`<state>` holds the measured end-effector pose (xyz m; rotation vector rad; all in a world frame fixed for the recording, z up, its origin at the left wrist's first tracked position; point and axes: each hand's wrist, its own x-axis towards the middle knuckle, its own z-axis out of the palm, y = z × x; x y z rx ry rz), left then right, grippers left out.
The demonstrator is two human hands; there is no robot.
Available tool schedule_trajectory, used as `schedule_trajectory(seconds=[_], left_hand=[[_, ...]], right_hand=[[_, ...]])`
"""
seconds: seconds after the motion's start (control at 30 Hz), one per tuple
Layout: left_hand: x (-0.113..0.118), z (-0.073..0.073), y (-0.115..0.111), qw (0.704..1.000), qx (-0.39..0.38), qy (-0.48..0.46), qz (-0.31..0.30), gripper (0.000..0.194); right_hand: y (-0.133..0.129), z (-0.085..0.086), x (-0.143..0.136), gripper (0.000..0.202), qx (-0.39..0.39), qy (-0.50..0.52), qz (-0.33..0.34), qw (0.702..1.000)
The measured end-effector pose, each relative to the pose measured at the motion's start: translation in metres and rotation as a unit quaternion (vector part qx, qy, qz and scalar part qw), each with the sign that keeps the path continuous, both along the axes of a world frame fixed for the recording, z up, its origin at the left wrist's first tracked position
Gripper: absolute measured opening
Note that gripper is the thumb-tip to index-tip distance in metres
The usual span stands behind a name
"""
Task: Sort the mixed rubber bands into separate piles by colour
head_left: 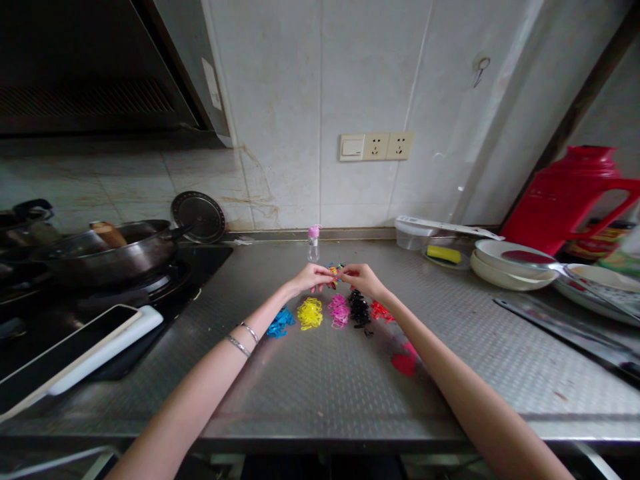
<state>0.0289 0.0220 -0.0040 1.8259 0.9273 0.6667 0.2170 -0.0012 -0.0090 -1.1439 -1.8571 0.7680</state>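
My left hand [311, 275] and my right hand [363, 279] meet at a mixed pile of small coloured rubber bands [334, 269], which they partly cover. Fingers and thumb are pinched together on both hands; what lies between the fingertips is too small to make out. Nearer to me, a row of single-colour rubber band heaps runs left to right: blue [281, 323], yellow [310, 313], pink [339, 311], black [359, 309] and red [381, 311]. My right forearm hides part of the red heap. Behind the hands stands a small clear bottle with a pink cap [313, 233].
On the left, a pan [125, 250] sits on the stove beside a phone on a white stand [107, 353]. To the right are a clear container [414, 235], a yellow sponge [443, 254], stacked bowls [510, 270], a knife [560, 333] and a red thermos jug [560, 193].
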Motion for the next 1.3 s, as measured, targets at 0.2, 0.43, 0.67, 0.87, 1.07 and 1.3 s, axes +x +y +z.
schedule_trajectory(seconds=[0.2,0.43,0.67,0.87,1.07,1.3], left_hand=[[0.004,-0.001,-0.003,0.999,-0.003,-0.01,0.031,0.028],[0.003,-0.002,-0.003,0.999,0.011,-0.02,0.031,0.033],[-0.004,-0.006,0.003,0.998,0.005,-0.005,0.058,0.036],[-0.012,-0.007,0.007,0.997,0.022,0.011,0.071,0.037],[-0.016,-0.008,0.011,0.994,0.041,0.041,0.092,0.036],[-0.019,-0.003,0.016,0.989,0.089,0.077,0.091,0.028]], right_hand=[[-0.004,0.002,-0.003,0.034,0.01,-0.002,0.005,1.0],[-0.005,0.002,0.001,0.034,0.011,0.0,-0.01,1.0],[0.003,0.004,0.029,0.033,0.015,-0.041,-0.05,0.998],[0.005,0.013,0.07,0.022,0.006,-0.22,-0.072,0.973],[0.004,0.013,0.083,0.02,-0.058,-0.319,-0.072,0.943],[0.011,0.006,0.088,0.015,-0.062,-0.333,-0.099,0.936]])
